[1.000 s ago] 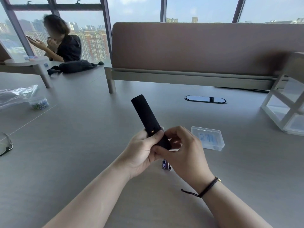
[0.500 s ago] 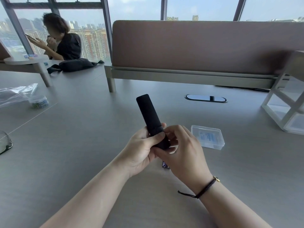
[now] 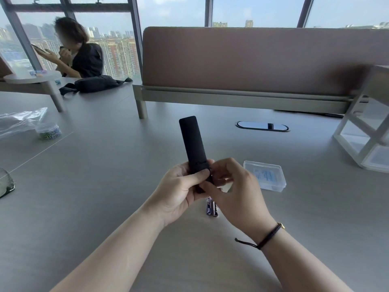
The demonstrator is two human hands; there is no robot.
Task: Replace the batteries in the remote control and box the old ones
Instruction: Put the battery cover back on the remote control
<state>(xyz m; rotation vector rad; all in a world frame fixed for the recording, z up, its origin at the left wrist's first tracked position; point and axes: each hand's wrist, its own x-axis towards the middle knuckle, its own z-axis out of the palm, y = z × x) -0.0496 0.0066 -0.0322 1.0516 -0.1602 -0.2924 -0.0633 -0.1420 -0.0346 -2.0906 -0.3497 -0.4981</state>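
Head view: both hands, left hand (image 3: 179, 190) and right hand (image 3: 235, 197), grip the black remote (image 3: 192, 144) above two batteries (image 3: 211, 207) on the counter (image 3: 105, 186).

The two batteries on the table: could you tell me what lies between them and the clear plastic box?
In the head view, only the right hand overlaps that stretch from above; between batteries and box, the table looks bare.

Head-worn view, forward and down, close over table (image 3: 105, 197)
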